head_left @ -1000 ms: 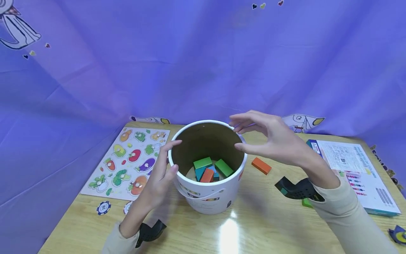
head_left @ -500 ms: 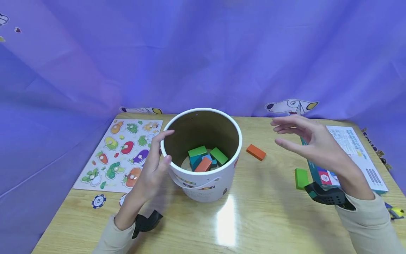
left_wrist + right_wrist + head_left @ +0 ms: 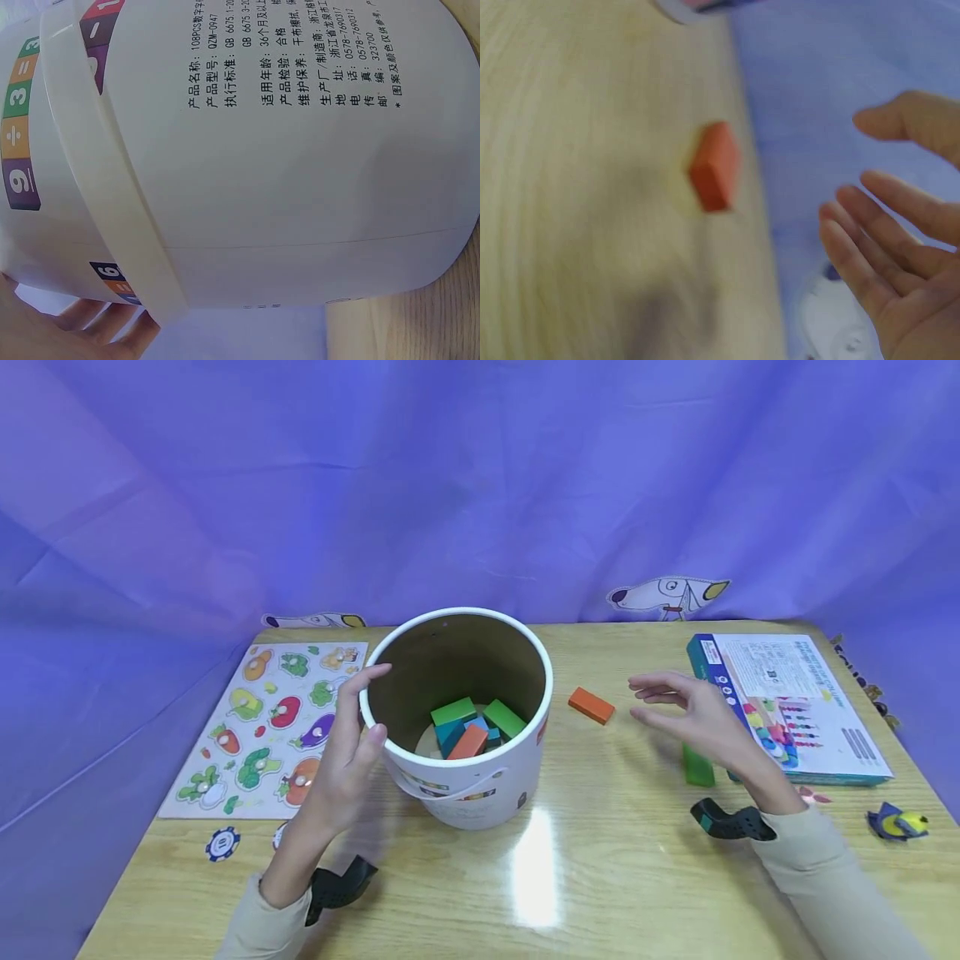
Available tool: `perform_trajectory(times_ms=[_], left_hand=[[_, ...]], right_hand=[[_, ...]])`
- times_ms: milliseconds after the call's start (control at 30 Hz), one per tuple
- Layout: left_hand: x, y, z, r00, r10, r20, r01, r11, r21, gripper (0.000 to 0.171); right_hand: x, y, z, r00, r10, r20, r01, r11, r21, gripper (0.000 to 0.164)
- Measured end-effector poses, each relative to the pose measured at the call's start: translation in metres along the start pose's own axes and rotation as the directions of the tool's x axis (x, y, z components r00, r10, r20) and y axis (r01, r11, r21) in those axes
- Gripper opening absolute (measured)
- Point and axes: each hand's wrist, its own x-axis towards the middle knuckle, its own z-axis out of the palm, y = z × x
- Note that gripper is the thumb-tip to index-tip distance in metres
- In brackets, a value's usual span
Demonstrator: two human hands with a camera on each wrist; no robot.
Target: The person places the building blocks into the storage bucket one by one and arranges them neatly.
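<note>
A white bucket (image 3: 480, 789) stands on the table, its inside brown, with several green, blue and orange wooden blocks (image 3: 468, 742) at the bottom. My left hand (image 3: 337, 777) holds it at the left side, index finger and thumb at the rim. In the left wrist view, the fingers of that hand (image 3: 97, 334) lie along the printed bucket wall (image 3: 300, 172), near its white carrying handle (image 3: 112, 172). My right hand (image 3: 693, 718) hovers over the table with nothing in it, fingers and thumb apart. Left of it lies an orange block (image 3: 592, 705); a green block (image 3: 697, 767) is partly hidden beneath it.
A vegetable puzzle board (image 3: 258, 735) lies left of the bucket, with poker chips (image 3: 222, 843) in front. At the right are a boxed toy set (image 3: 795, 710) and a small blue-and-yellow object (image 3: 896, 822). A purple curtain (image 3: 480, 485) hangs behind the table.
My right hand has left the bucket's right rim, moved right, then lowered toward the table near the blocks. My left hand has stayed at the bucket. The head view has shifted slightly.
</note>
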Motion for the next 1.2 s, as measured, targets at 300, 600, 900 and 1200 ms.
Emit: perform_trajectory(times_ms=[300, 600, 900, 1200], left_hand=[[0.000, 0.000, 0.000, 1.000, 0.013, 0.004, -0.013, 1.000, 0.007, 0.059], [0.000, -0.001, 0.000, 1.000, 0.016, 0.002, -0.016, 1.000, 0.007, 0.059], [0.000, 0.001, 0.001, 1.000, 0.014, 0.011, -0.014, 1.000, 0.010, 0.059], [0.000, 0.000, 0.000, 1.000, 0.016, 0.001, -0.016, 1.000, 0.011, 0.059]], right_hand=[[0.032, 0.017, 0.044, 0.995, 0.097, 0.005, -0.097, 0.994, -0.054, 0.046], [0.040, 0.030, 0.060, 0.992, 0.126, 0.028, -0.121, 0.985, -0.123, 0.045], [0.041, 0.025, 0.051, 0.983, 0.181, 0.030, -0.177, 0.977, -0.122, 0.040], [0.048, -0.034, 0.009, 0.993, 0.068, -0.094, -0.079, 0.990, -0.116, 0.041]])
